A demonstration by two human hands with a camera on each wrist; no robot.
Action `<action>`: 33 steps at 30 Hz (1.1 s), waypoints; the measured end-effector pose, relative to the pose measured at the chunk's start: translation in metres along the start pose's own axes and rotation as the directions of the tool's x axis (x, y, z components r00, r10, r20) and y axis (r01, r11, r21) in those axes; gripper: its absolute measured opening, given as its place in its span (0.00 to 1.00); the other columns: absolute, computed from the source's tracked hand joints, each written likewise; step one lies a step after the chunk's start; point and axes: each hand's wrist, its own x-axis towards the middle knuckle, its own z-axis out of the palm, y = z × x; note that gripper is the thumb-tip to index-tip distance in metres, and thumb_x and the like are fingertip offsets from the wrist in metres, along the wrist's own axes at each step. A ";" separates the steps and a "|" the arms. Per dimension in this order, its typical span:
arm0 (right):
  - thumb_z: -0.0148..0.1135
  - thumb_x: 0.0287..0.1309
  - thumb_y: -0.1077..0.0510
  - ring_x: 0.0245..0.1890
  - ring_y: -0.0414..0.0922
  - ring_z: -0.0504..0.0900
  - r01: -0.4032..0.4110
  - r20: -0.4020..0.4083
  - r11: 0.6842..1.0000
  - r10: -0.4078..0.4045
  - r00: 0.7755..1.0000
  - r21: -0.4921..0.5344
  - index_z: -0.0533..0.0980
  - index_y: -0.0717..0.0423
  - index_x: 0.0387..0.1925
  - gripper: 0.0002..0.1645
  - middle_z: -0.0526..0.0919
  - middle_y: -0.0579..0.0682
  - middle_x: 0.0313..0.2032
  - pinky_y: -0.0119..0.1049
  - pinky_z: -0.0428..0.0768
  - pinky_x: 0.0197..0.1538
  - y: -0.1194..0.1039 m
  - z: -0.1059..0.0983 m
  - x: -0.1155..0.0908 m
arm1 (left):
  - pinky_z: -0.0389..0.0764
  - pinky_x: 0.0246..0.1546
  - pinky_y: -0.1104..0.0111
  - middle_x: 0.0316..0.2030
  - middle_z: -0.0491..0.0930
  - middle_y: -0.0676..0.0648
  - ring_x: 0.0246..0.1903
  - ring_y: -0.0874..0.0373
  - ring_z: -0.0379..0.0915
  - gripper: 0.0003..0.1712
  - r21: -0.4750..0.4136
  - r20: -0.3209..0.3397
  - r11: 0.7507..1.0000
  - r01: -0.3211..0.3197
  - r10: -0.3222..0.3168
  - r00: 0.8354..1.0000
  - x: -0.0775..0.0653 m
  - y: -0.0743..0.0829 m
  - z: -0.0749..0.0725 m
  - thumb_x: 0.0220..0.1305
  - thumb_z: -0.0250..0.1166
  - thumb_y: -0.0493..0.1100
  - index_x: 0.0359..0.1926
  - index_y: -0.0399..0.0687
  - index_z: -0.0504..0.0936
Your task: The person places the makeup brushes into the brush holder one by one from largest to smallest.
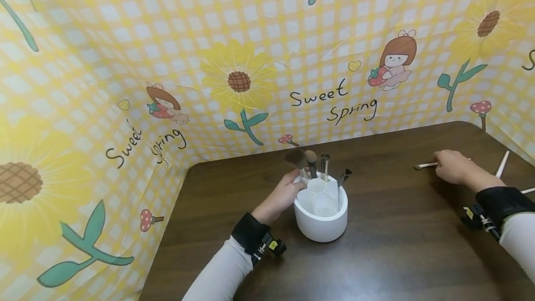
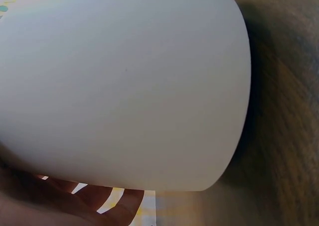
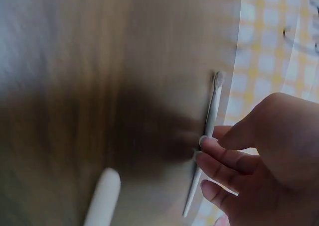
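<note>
A white round makeup brush holder [image 1: 320,229] with a divided insert stands at the middle of the table. Several makeup brushes [image 1: 311,158] are upright in its rear compartments, heads up. My left hand [image 1: 281,196] grips the holder's left rim; in the left wrist view its fingers lie partly behind the white wall [image 2: 134,91]. Far to the right, my right hand [image 1: 453,167] pinches a slim white-handled makeup brush [image 3: 213,109] at the tabletop. The brush's small head points left in the head view.
Another white stick-like handle [image 1: 503,164] lies right of my right hand, and a further white piece [image 1: 528,191] shows at the frame's edge. The dark wooden table [image 1: 388,245] meets a yellow checked cloth [image 1: 259,22] at the back and sides.
</note>
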 end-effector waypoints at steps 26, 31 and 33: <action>0.66 0.53 0.60 0.20 0.33 0.72 0.349 -0.200 0.928 -0.321 0.926 0.127 0.80 0.45 0.28 0.05 0.78 0.37 0.22 0.32 0.73 0.21 -0.146 -0.034 -0.003 | 0.64 0.57 0.50 0.58 0.66 0.44 0.54 0.52 0.62 0.24 0.101 0.003 0.990 0.100 -0.101 0.995 -0.011 0.004 -0.006 0.65 0.52 0.46 0.60 0.42 0.65; 0.65 0.54 0.60 0.23 0.36 0.79 0.390 -0.467 0.845 -0.195 0.863 0.367 0.80 0.48 0.31 0.03 0.82 0.42 0.24 0.29 0.77 0.26 -0.183 -0.064 -0.016 | 0.64 0.57 0.51 0.60 0.64 0.45 0.54 0.53 0.61 0.26 0.115 0.026 0.986 0.120 -0.123 0.992 -0.013 0.006 -0.010 0.65 0.53 0.47 0.62 0.43 0.63; 0.64 0.55 0.62 0.24 0.39 0.81 0.402 -0.488 0.777 -0.141 0.861 0.485 0.80 0.52 0.32 0.02 0.83 0.46 0.25 0.28 0.78 0.28 -0.200 -0.073 -0.023 | 0.64 0.57 0.52 0.60 0.64 0.46 0.54 0.53 0.61 0.26 0.122 0.030 0.985 0.124 -0.129 0.991 -0.014 0.007 -0.010 0.65 0.53 0.46 0.62 0.43 0.63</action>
